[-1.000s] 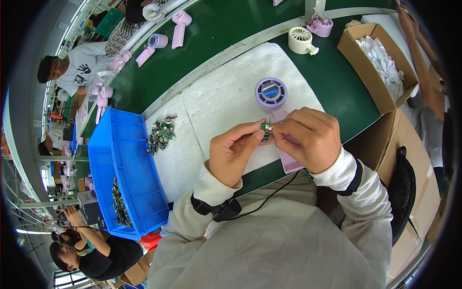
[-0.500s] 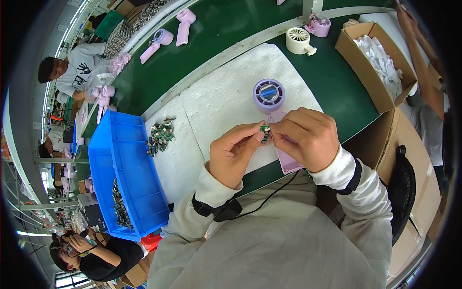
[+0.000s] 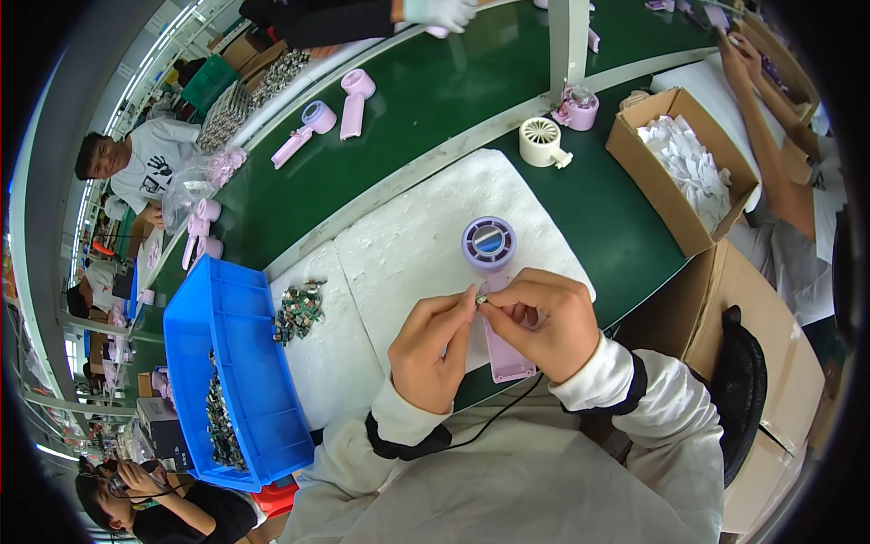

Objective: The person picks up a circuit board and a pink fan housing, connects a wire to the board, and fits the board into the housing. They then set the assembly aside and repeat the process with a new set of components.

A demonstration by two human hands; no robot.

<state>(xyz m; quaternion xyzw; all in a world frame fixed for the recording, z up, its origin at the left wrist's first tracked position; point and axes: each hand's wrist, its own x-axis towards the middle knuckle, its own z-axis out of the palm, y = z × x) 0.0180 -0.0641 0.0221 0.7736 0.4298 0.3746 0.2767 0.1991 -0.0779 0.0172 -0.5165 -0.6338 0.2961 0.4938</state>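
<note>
A small green circuit board [image 3: 481, 298] sits pinched between the fingertips of both my hands, mostly covered by them. My left hand [image 3: 430, 346] is closed on its left side. My right hand [image 3: 550, 328] closes on it from the right with thumb and forefinger. Just beneath my hands lies a handheld fan with a purple round head [image 3: 489, 243] and a pink handle [image 3: 507, 356], resting on a white foam sheet [image 3: 408, 236]. Left of my hands, a heap of small circuit boards [image 3: 299, 311] lies on the foam.
A blue bin [image 3: 258, 363] holding more circuit boards stands at the left. A cream fan head [image 3: 541, 142] and a pink one [image 3: 578, 109] sit beyond the foam. At the right stands a cardboard box [image 3: 652, 168] of white pieces. Co-workers are around; one's gloved hand [image 3: 439, 13] shows at the top.
The whole scene has shifted lower in view. The circuit board has turned between my fingertips and shows less of its face. A co-worker's gloved hand has come in at the top.
</note>
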